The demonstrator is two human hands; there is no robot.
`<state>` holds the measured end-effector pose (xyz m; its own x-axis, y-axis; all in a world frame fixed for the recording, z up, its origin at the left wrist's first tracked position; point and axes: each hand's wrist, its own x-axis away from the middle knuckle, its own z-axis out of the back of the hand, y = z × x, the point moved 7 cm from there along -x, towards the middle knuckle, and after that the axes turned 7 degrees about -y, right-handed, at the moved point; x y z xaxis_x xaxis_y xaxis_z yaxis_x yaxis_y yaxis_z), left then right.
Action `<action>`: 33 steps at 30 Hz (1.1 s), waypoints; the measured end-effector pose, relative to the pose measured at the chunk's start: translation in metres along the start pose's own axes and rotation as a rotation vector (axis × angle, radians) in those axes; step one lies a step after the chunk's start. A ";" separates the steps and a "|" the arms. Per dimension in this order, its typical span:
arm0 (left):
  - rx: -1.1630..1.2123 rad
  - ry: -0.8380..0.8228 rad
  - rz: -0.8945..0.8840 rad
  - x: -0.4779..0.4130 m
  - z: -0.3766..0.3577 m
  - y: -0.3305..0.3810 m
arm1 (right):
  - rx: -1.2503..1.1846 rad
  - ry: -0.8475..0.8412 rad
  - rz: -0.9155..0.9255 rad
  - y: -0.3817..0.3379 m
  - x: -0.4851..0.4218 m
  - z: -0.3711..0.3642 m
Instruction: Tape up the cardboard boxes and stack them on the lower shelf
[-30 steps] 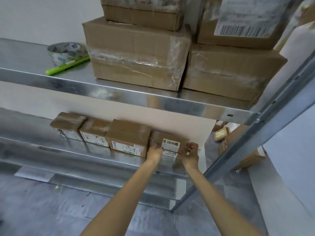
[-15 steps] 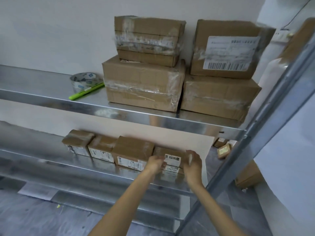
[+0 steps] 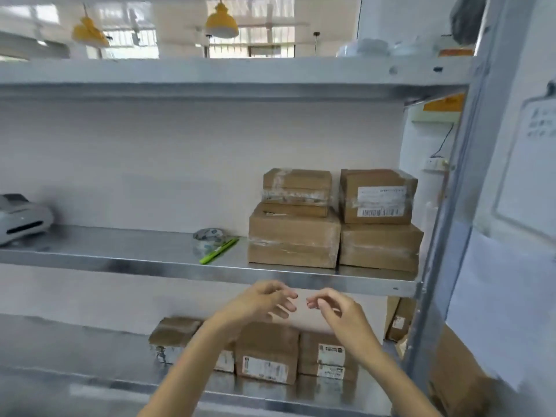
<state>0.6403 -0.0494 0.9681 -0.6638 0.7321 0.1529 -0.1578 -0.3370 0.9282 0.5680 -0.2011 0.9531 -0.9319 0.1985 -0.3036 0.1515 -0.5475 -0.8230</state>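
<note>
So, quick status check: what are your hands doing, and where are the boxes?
Left hand and right hand open, empty, raised. Small boxes in a row on lower shelf. Tape roll and green pen on the shelf above; nothing blocking.

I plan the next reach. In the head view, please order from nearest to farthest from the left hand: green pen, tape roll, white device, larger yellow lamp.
1. Green pen, just above the left hand.
2. Tape roll, behind the pen; nearly tied.
3. White device, far left.
4. Larger yellow lamp, far background.
</note>
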 end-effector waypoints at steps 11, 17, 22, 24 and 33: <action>-0.056 0.180 -0.328 0.106 0.099 0.081 | 0.032 0.193 0.159 -0.142 0.025 0.049; -0.026 0.247 -0.405 0.065 0.130 0.118 | -0.084 0.292 0.038 -0.142 -0.037 0.094; -0.035 0.315 -0.378 -0.006 0.159 0.134 | -0.124 0.293 -0.073 -0.122 -0.108 0.107; -0.041 0.295 -0.344 -0.034 0.164 0.136 | -0.106 0.302 -0.119 -0.113 -0.131 0.107; -0.168 0.162 -0.312 -0.110 0.158 0.121 | -0.037 0.230 -0.169 -0.082 -0.177 0.086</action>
<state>0.8097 -0.0767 1.1175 -0.6699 0.7160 -0.1962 -0.4792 -0.2151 0.8509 0.6924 -0.2608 1.1155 -0.8461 0.4662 -0.2584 0.0162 -0.4621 -0.8867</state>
